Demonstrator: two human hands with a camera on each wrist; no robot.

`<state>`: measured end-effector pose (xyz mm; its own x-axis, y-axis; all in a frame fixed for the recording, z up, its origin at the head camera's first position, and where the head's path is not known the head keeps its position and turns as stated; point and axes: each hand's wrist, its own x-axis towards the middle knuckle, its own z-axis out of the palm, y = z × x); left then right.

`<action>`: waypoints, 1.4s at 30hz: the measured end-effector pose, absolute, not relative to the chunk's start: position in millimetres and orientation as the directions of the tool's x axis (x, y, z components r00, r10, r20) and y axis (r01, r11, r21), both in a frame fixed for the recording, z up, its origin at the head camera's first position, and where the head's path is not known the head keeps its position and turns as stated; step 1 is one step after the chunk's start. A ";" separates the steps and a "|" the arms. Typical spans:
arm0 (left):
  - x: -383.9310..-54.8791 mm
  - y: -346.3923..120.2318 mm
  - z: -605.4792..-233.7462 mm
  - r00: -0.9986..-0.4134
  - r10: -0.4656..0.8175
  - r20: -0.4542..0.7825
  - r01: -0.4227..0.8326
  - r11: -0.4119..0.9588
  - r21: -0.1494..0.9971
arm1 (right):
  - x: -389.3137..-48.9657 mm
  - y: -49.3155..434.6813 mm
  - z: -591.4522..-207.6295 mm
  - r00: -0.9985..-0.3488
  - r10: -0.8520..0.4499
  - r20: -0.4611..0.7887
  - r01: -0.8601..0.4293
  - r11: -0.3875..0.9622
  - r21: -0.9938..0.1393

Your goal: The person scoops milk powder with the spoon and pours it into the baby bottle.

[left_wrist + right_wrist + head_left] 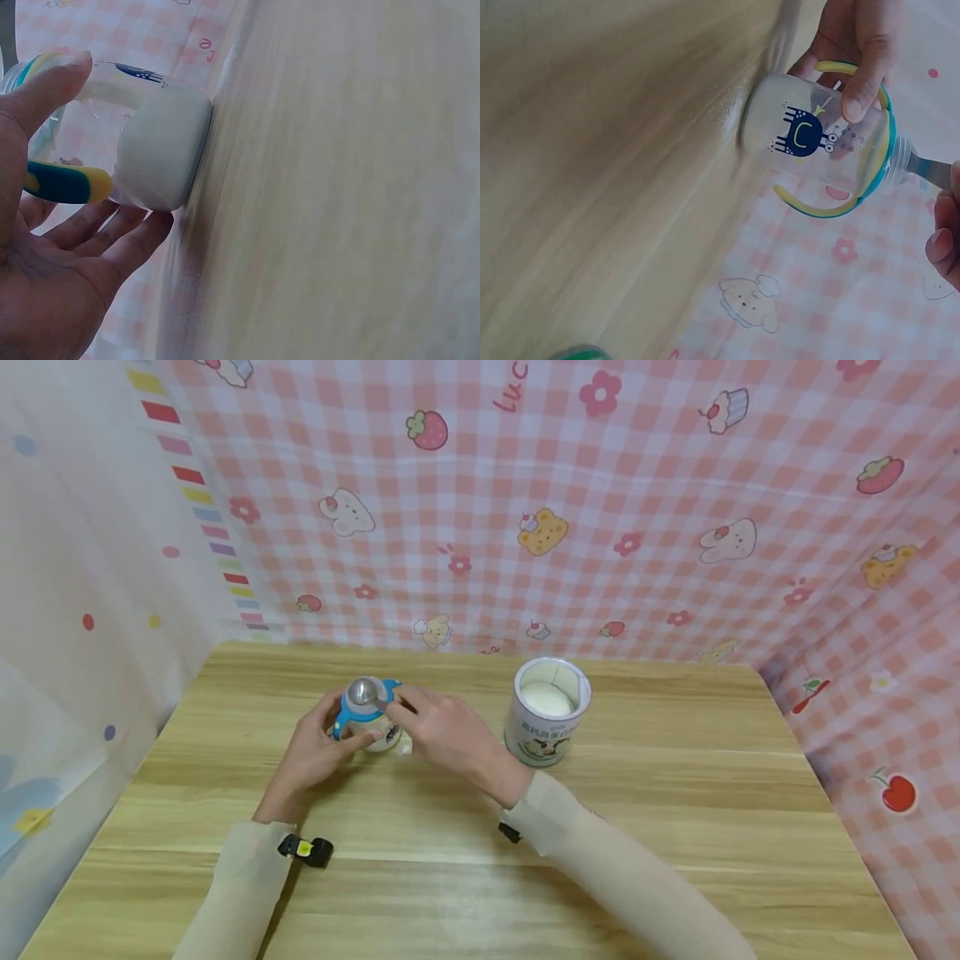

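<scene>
A clear baby bottle (pixel 386 738) with a blue collar and two side handles stands upright on the table, white powder filling its lower part. My left hand (pixel 318 739) holds it, thumb on the near side and fingers around the far side, as the left wrist view also shows. Its printed dark animal faces the right wrist view. Over the bottle's open mouth lies the bowl of a metal spoon (pixel 363 692). My right hand (pixel 453 735) pinches the spoon by its handle (pixel 930 171).
To the right stands an open can (pixel 546 743) with white powder inside and a cow on its label. A little spilled powder (pixel 405 748) lies by the bottle's base. Patterned curtains (pixel 480 510) rise behind the wooden table (pixel 420 893) and at both sides.
</scene>
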<state>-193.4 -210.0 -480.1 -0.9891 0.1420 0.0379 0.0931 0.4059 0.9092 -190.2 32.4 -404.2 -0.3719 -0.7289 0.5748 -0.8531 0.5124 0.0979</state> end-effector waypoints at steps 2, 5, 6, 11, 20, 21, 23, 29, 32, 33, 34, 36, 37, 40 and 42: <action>-193.6 -210.2 -480.5 -0.989 0.141 0.038 0.092 0.403 0.911 | -191.1 32.6 -406.0 -0.382 -0.712 0.589 -0.853 0.517 0.072; -193.8 -210.6 -481.0 -0.990 0.136 0.034 0.086 0.398 0.914 | -192.1 32.7 -408.5 -0.400 -0.678 0.617 -0.852 0.524 0.024; -193.8 -210.6 -480.9 -0.990 0.135 0.033 0.085 0.397 0.914 | -192.4 32.9 -409.4 -0.407 -0.667 0.624 -0.851 0.525 0.006; -194.4 -211.1 -480.5 -0.990 0.135 0.036 0.089 0.409 0.908 | -192.3 33.9 -412.6 -0.482 -0.602 0.637 -0.842 0.518 -0.148; -194.1 -212.3 -480.4 -0.991 0.130 0.021 0.074 0.416 0.906 | -192.3 32.2 -414.4 -0.736 -0.439 0.514 -0.675 0.436 -0.595; -193.9 -212.7 -480.3 -0.992 0.127 0.015 0.067 0.417 0.906 | -192.2 31.7 -414.6 -0.759 -0.421 0.496 -0.649 0.426 -0.631; -194.1 -213.5 -480.7 -0.992 0.125 0.011 0.063 0.418 0.906 | -191.9 30.7 -414.8 -0.802 -0.379 0.461 -0.591 0.399 -0.701; -193.4 -213.7 -481.0 -0.992 0.126 0.011 0.061 0.397 0.916 | -190.8 27.6 -414.8 -0.910 -0.275 0.309 -0.384 0.282 -0.879; -192.9 -212.8 -480.2 -0.991 0.130 0.013 0.064 0.394 0.917 | -190.5 26.3 -414.0 -0.946 -0.233 0.225 -0.274 0.208 -0.939; -192.6 -212.3 -479.7 -0.991 0.134 0.015 0.067 0.394 0.917 | -190.5 26.0 -413.9 -0.955 -0.220 0.198 -0.240 0.184 -0.953; -192.6 -212.0 -479.4 -0.990 0.138 0.018 0.072 0.394 0.916 | -190.5 25.7 -413.5 -0.963 -0.207 0.171 -0.206 0.158 -0.966; -192.8 -211.2 -478.9 -0.989 0.146 0.027 0.083 0.393 0.916 | -190.5 25.5 -412.1 -0.975 -0.185 0.123 -0.148 0.126 -0.981; -193.1 -210.8 -478.7 -0.988 0.149 0.030 0.087 0.393 0.916 | -191.0 25.3 -411.9 -0.979 -0.176 0.099 -0.120 0.112 -0.986; -194.1 -210.0 -478.8 -0.987 0.157 0.032 0.092 0.389 0.917 | -192.8 25.1 -410.8 -0.988 -0.150 0.039 -0.053 0.086 -0.995; -194.6 -209.9 -478.7 -0.987 0.156 0.029 0.088 0.389 0.917 | -194.0 25.1 -409.7 -0.990 -0.140 0.007 -0.018 0.072 -0.997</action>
<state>-194.6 -209.9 -478.7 -0.9874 0.1556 0.0290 0.0882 0.3894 0.9168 -194.0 25.1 -409.7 -0.9901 -0.1400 0.0075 -0.0177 0.0717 -0.9973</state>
